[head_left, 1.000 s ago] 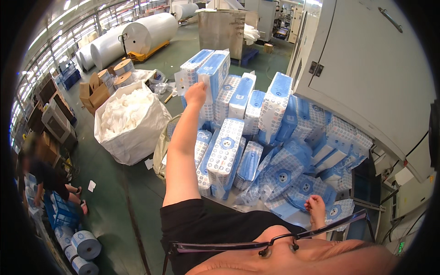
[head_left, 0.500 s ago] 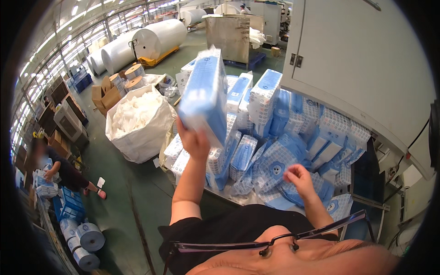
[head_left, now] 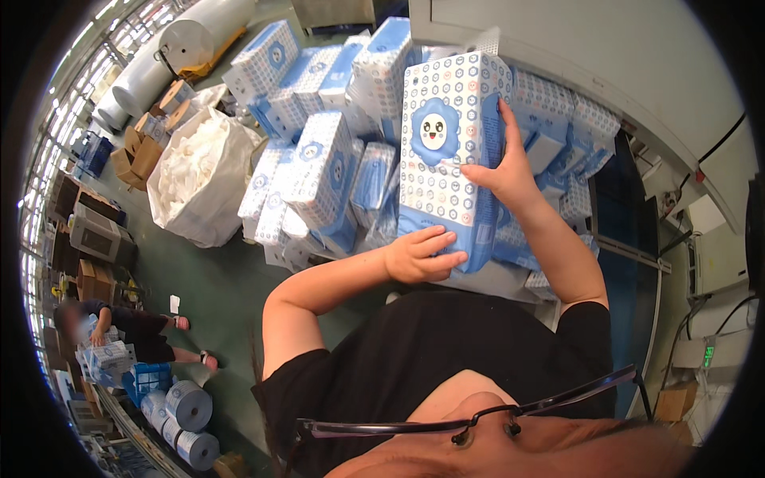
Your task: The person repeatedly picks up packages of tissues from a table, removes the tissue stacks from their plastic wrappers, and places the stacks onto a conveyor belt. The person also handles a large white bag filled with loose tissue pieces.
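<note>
A tall blue-and-white plastic pack [head_left: 442, 179] with a smiling cartoon face stands tilted up in front of me, held between both hands. My left hand [head_left: 422, 253] is closed on its lower left corner, fingers across the blue bottom band. Higher up, my right hand [head_left: 502, 167] grips the right side, with the thumb on the printed front and the fingers along the blue side panel. Similar packs lie heaped around and behind it, including an upright pack [head_left: 315, 167] to its left. Part of the heap is hidden by the held pack.
A large white sack [head_left: 199, 187] full of white scraps stands at the left. Beyond it are cardboard boxes [head_left: 135, 157] and big white rolls [head_left: 187, 40]. A pale machine panel [head_left: 606, 56] borders the heap's far right. Far left, another person [head_left: 131, 331] handles packs beside printed film rolls [head_left: 191, 406].
Earlier my left hand alone held a pack raised at the heap's left, and my right hand was empty. Now both hands grip a pack before me. The view has shifted.
</note>
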